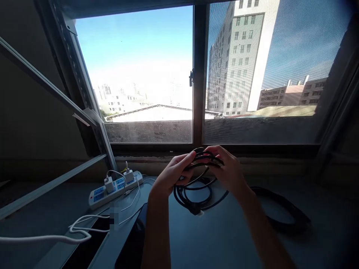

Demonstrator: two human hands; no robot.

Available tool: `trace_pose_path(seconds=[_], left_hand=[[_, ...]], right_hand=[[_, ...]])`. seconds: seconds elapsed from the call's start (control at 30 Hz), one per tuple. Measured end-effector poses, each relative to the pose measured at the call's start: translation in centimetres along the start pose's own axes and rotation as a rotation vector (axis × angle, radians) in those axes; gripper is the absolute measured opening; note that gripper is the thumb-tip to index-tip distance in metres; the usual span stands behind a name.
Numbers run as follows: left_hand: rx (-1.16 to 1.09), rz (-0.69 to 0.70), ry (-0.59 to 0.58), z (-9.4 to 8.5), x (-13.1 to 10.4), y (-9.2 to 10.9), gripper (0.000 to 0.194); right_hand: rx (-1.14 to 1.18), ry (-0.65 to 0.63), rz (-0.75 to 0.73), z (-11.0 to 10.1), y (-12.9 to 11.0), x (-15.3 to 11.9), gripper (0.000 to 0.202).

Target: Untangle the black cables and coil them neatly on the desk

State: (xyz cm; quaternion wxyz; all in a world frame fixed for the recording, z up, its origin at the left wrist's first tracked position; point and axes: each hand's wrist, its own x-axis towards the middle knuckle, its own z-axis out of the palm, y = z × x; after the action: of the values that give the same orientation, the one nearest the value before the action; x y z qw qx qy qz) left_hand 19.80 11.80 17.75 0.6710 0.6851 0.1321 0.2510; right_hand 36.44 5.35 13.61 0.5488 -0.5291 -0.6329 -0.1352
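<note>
Where left hand (172, 175) and right hand (229, 170) grip a black cable (206, 164) above the desk (207, 239), its loops show beneath them.
Left: power strip (120, 184) with chargers (109, 184); right: dark coil (297, 215), partly hidden by the right forearm (256, 216).

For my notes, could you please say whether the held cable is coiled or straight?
Coiled: the cable shows several loops between the left hand and right hand.

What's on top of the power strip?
Two white adapters sit plugged into the power strip. Some blue sockets show; the surface directly under the adapters is covered.
</note>
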Motion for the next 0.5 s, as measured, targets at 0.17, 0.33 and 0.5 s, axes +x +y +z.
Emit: trace_pose_path(seconds=[0.17,0.33,0.5], left_hand=[[-0.031,0.035,0.042,0.3,0.3,0.0,0.037],[-0.099,0.069,0.146,0.0,0.9,-0.2,0.037],[-0.179,0.131,0.209,-0.5,1.1,-0.4,0.037]], right_hand=[[-0.061,0.201,-0.070,-0.6,-1.0,0.0,0.021],[0.145,0.052,0.100,-1.2,-1.4,0.1,0.021],[0.414,-0.011,0.375,-1.4,-1.9,0.2,0.047]])
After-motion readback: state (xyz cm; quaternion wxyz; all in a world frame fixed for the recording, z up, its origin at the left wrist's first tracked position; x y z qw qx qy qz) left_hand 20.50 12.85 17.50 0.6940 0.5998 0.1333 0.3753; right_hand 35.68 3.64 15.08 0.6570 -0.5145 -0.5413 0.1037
